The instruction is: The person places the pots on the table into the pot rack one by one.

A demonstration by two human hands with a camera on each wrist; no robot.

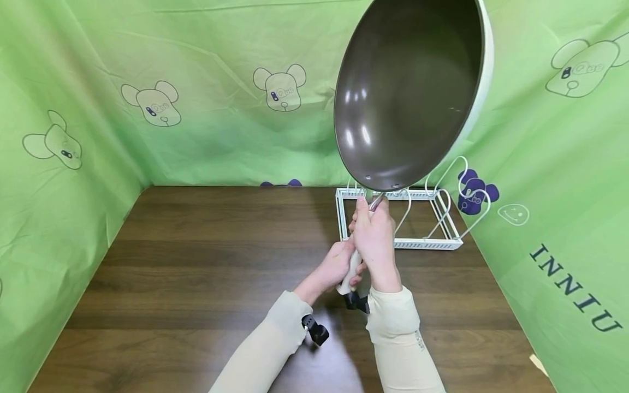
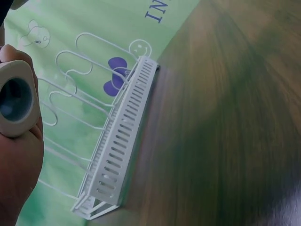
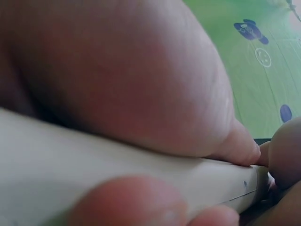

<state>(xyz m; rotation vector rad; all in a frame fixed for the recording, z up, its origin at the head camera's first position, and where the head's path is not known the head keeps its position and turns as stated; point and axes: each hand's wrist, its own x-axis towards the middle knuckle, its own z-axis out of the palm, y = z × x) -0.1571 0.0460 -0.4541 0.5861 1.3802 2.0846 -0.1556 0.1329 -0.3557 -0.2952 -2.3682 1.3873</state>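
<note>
A large frying pan point(image 1: 408, 93) with a dark inside and a pale outer wall is held up and tilted, its inside facing the head camera. Both hands grip its cream handle point(image 1: 351, 272). My right hand point(image 1: 375, 237) wraps the upper part near the pan. Lower down, my left hand point(image 1: 338, 262) curls round the handle close to its end. In the left wrist view the hollow end of the handle point(image 2: 32, 101) pokes out of the fist. Fingers point(image 3: 131, 202) lie along the handle in the right wrist view. A white wire rack point(image 1: 427, 244) stands on the table behind the hands.
The rack has several looped wire dividers point(image 1: 444, 213) and a slotted side point(image 2: 123, 136). Dark wood tabletop point(image 1: 196, 273) spreads left of the hands. Green printed cloth point(image 1: 221, 142) walls the back and both sides.
</note>
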